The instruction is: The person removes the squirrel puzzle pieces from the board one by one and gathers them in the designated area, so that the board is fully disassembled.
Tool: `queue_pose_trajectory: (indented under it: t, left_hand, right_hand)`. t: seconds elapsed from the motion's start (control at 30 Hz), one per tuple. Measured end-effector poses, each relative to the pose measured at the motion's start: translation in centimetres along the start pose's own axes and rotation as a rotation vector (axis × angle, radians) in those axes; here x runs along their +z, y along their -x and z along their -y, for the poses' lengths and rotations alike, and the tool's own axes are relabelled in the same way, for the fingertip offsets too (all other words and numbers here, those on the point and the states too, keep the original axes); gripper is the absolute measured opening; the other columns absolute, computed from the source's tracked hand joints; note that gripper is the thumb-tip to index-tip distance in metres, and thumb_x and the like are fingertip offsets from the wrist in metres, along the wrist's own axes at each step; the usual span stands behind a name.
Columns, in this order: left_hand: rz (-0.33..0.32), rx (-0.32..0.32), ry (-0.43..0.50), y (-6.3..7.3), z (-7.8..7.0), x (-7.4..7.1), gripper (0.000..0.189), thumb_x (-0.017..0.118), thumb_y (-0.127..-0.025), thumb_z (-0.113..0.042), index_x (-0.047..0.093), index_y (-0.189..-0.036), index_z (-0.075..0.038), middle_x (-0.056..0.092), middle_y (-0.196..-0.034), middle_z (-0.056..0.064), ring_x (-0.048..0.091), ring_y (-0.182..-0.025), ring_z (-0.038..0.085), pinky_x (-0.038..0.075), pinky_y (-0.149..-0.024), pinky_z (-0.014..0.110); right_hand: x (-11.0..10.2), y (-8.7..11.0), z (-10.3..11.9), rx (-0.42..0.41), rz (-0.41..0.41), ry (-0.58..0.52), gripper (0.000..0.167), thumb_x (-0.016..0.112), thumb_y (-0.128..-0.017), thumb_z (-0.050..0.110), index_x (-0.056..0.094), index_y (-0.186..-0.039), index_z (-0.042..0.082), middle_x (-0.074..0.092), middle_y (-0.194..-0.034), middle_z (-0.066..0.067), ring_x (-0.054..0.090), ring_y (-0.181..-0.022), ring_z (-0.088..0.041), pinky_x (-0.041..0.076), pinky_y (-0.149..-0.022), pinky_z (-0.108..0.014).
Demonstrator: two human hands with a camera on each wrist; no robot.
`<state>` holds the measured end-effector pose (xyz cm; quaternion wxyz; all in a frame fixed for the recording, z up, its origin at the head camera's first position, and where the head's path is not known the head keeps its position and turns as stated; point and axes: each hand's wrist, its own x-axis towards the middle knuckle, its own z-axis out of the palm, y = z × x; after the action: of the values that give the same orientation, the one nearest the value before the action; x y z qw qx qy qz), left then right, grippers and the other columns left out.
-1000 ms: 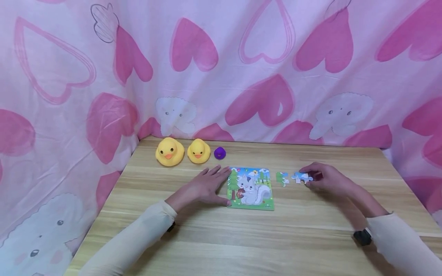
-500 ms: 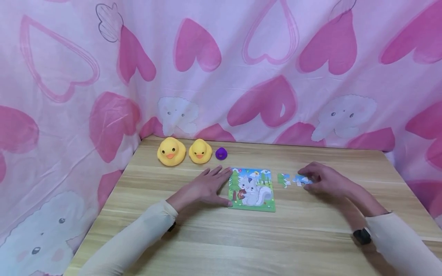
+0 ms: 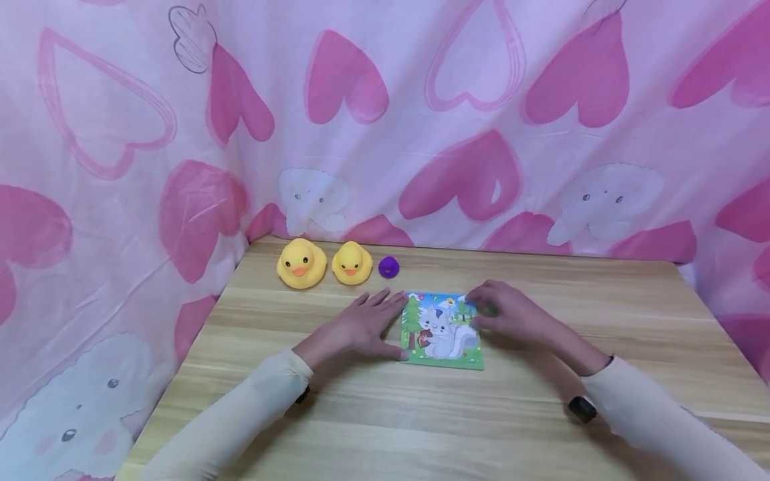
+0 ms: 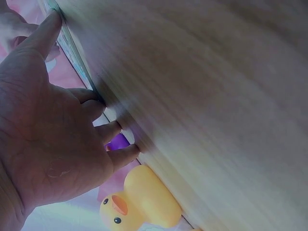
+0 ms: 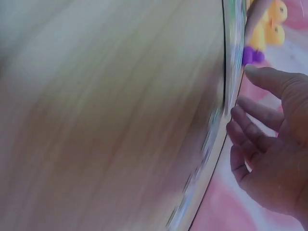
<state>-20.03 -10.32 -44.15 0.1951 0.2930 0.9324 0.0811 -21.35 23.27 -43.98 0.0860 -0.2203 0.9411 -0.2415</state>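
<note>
A square jigsaw puzzle point(image 3: 442, 344) with a grey squirrel picture lies flat on the table. Along its left edge rests my left hand point(image 3: 363, 327), fingers spread, thumb by the lower corner and fingertips by the upper one. My right hand point(image 3: 511, 312) is at the puzzle's upper right edge, its fingers overlapping the corner in the head view. The right wrist view shows its thumb and bent fingers apart with nothing between them. Loose puzzle pieces point(image 5: 209, 132) lie beside the board, blurred there; in the head view the right hand mostly hides them.
Behind the left hand stand a large yellow rubber duck point(image 3: 302, 265), a smaller yellow duck point(image 3: 351, 264) and a small purple duck point(image 3: 388, 267) in a row. The wooden table point(image 3: 385, 427) ends at a pink heart-patterned curtain point(image 3: 385, 147).
My right hand has left the loose blue piece and moved left to the puzzle's upper right edge. The left hand stays in place; the view has shifted slightly.
</note>
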Motion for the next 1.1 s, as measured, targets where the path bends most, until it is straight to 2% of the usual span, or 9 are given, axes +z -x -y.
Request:
queue_pose_trajectory:
  t: [0.17, 0.4, 0.57, 0.8, 1.1]
  left_hand:
    - [-0.002, -0.010, 0.006, 0.2, 0.0, 0.0, 0.115, 0.066, -0.087, -0.079, 0.012, -0.172, -0.023, 0.008, -0.181, -0.005, 0.004, -0.169, 0.028, 0.007, -0.137, 0.058]
    - [0.000, -0.018, -0.006, 0.4, 0.2, -0.1, 0.114, 0.065, -0.088, -0.079, 0.012, -0.172, -0.023, 0.008, -0.181, -0.005, 0.004, -0.169, 0.028, 0.007, -0.137, 0.057]
    - [-0.001, -0.008, 0.005, 0.3, 0.1, -0.2, 0.114, 0.066, -0.088, -0.078, 0.012, -0.172, -0.023, 0.009, -0.181, -0.005, 0.004, -0.169, 0.028, 0.008, -0.137, 0.057]
    - [0.001, -0.001, 0.015, 0.1, 0.1, 0.0, 0.115, 0.066, -0.087, -0.078, 0.012, -0.172, -0.022, 0.009, -0.181, -0.005, 0.004, -0.169, 0.028, 0.008, -0.137, 0.058]
    - [0.004, -0.003, 0.008, -0.2, 0.0, 0.2, 0.115, 0.066, -0.087, -0.079, 0.012, -0.172, -0.024, 0.008, -0.181, -0.005, 0.003, -0.169, 0.027, 0.007, -0.137, 0.057]
  right_hand:
    - [1.0, -1.1, 1.8, -0.053, 0.012, 0.092, 0.048, 0.086, -0.087, 0.024, 0.072, -0.131, 0.010, 0.068, -0.128, -0.009, 0.063, -0.117, -0.028, 0.057, -0.105, -0.054]
    - [1.3, -2.0, 2.8, 0.017, 0.040, 0.132, 0.058, 0.090, -0.083, 0.028, 0.069, -0.135, 0.012, 0.065, -0.131, -0.007, 0.061, -0.120, -0.027, 0.057, -0.107, -0.054]
    - [0.7, -2.4, 3.0, 0.040, 0.078, 0.136, 0.057, 0.092, -0.082, 0.029, 0.070, -0.132, 0.013, 0.065, -0.132, -0.009, 0.061, -0.118, -0.028, 0.057, -0.106, -0.055]
    - [0.5, -3.0, 2.3, 0.051, 0.126, 0.050, 0.053, 0.091, -0.083, 0.021, 0.067, -0.128, 0.012, 0.063, -0.124, -0.007, 0.059, -0.113, -0.025, 0.057, -0.107, -0.051]
    - [0.8, -2.4, 1.6, 0.014, 0.097, -0.023, 0.051, 0.089, -0.085, 0.018, 0.063, -0.128, 0.009, 0.060, -0.127, -0.010, 0.054, -0.118, -0.027, 0.053, -0.108, -0.052]
